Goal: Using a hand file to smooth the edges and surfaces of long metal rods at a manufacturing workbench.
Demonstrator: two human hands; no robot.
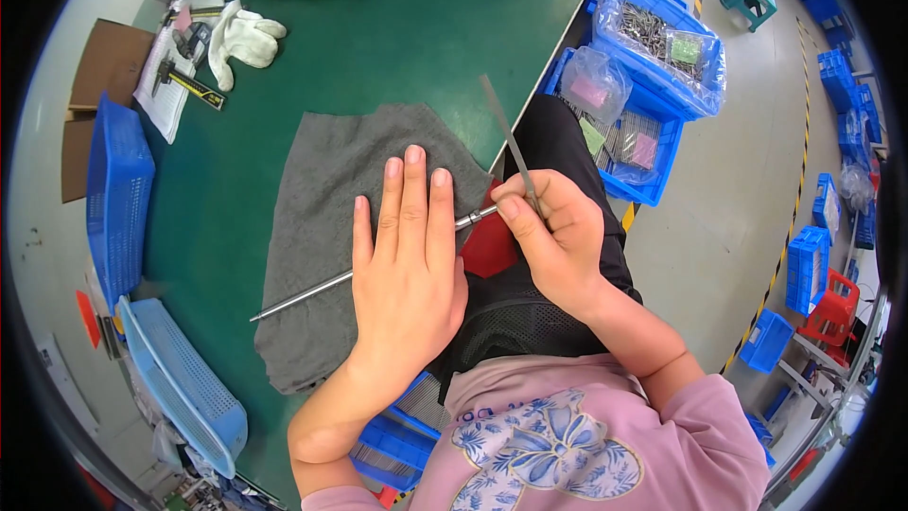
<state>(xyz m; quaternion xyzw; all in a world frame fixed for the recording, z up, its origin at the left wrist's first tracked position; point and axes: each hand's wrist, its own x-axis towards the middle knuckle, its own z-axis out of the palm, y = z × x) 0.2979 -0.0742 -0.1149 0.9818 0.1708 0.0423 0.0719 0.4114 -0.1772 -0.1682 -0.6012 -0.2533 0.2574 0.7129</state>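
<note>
Grey cloth is lying on the green tabletop, and your left hand is resting over a slim metal rod there, fingers straight, slightly spread. Your right hand is clamping its fingers on a thin flat strip; can't tell if they're gripping the rod's end too.
</note>
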